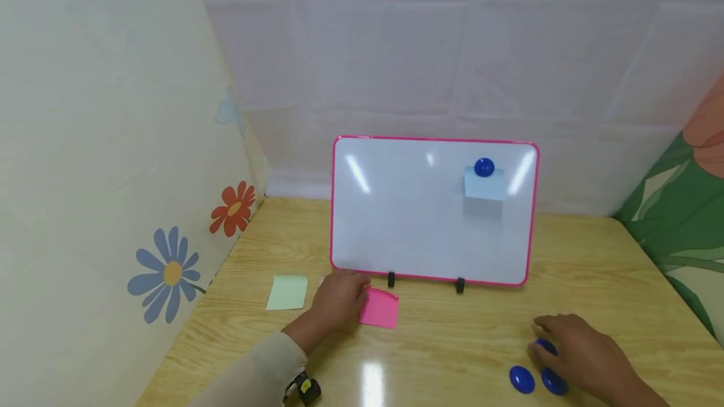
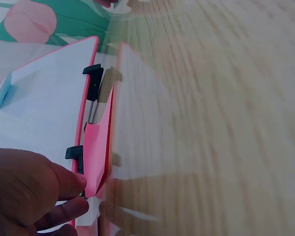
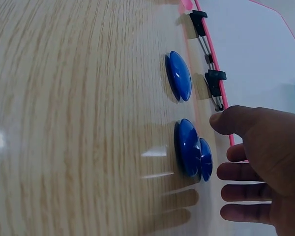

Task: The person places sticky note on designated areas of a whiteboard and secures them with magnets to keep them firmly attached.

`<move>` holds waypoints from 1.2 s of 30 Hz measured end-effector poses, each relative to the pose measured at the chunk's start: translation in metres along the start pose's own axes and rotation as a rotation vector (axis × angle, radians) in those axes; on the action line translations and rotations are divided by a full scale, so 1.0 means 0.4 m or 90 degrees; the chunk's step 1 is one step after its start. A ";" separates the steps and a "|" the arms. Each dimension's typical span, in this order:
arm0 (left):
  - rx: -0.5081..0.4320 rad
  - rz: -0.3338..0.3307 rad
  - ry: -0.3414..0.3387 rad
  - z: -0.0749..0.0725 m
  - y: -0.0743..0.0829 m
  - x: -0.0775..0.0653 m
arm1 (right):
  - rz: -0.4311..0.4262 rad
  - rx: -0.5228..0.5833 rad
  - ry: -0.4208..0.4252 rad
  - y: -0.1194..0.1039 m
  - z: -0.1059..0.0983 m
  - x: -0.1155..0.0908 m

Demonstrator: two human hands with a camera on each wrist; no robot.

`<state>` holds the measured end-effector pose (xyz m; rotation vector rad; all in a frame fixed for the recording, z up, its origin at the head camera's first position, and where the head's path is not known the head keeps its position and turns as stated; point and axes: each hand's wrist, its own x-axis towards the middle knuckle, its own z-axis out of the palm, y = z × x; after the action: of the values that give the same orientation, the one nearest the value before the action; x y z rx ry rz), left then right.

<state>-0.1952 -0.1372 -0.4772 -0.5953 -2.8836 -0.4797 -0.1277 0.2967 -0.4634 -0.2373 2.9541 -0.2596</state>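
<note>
My left hand [image 1: 339,299] is at the left edge of a bright pink sticky note [image 1: 380,308] lying on the table. In the left wrist view its thumb and forefinger stand slightly apart beside the near end of the pink note [image 2: 99,152]; whether they touch it is unclear. A small pale pink piece shows partly behind that hand. My right hand [image 1: 588,353] hovers over several round blue magnets [image 1: 521,379], its fingers [image 3: 241,172] extended and holding nothing. A pink-framed whiteboard [image 1: 407,212] bears a light blue sticky note [image 1: 484,187] under a blue magnet [image 1: 484,167].
A pale green sticky note [image 1: 287,293] lies left of my left hand. Two black feet [image 1: 460,285] support the whiteboard at its lower edge. The wooden table [image 1: 452,344] meets a white cloth backdrop [image 1: 396,68] and a flower-printed wall [image 1: 85,143] on the left.
</note>
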 end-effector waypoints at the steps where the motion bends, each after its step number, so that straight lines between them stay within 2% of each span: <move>1: 0.001 0.001 0.002 0.001 0.000 0.000 | 0.000 0.000 -0.002 0.000 -0.001 0.000; 14: 0.006 0.010 0.004 0.000 0.002 0.004 | 0.031 -0.001 -0.077 0.002 -0.003 0.000; 28: 0.028 0.012 -0.011 -0.006 0.004 0.006 | 0.039 0.003 -0.080 0.006 -0.001 -0.005; 36: 0.021 -0.011 -0.021 -0.003 0.003 0.005 | 0.038 0.006 -0.085 0.009 0.000 -0.005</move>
<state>-0.1966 -0.1358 -0.4753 -0.5784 -2.9235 -0.4280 -0.1262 0.3005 -0.4638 -0.1573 2.8226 -0.2396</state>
